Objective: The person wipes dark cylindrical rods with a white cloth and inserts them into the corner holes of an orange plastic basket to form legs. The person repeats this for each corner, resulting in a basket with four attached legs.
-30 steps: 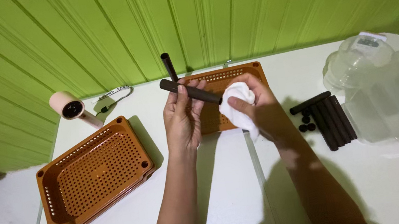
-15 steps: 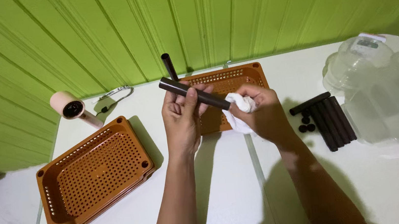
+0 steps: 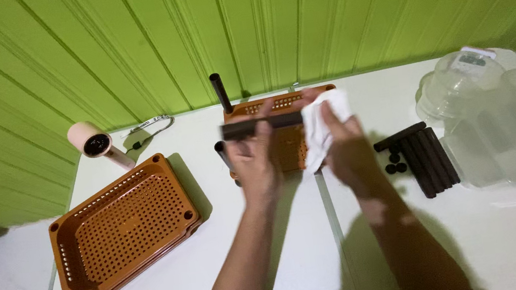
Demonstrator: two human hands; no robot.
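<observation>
My left hand (image 3: 255,162) holds a black tube (image 3: 261,125) level above the white table, gripping it near its left end. My right hand (image 3: 346,146) clutches a white cloth (image 3: 322,124) wrapped around the tube's right end. Behind my hands sits an orange perforated basket (image 3: 279,104) with another black tube (image 3: 220,93) standing up at its left corner. A further dark tube end (image 3: 222,152) shows just left of my left hand.
A second orange perforated basket (image 3: 124,229) lies at the left. Several black tubes (image 3: 424,153) lie in a row at the right beside clear plastic containers (image 3: 500,116). A small pink hair dryer (image 3: 98,145) and its cord rest near the green panelled wall.
The tube has turned from a slant to level. Both hands have shifted slightly toward me, and the cloth has slid along onto the tube's right end.
</observation>
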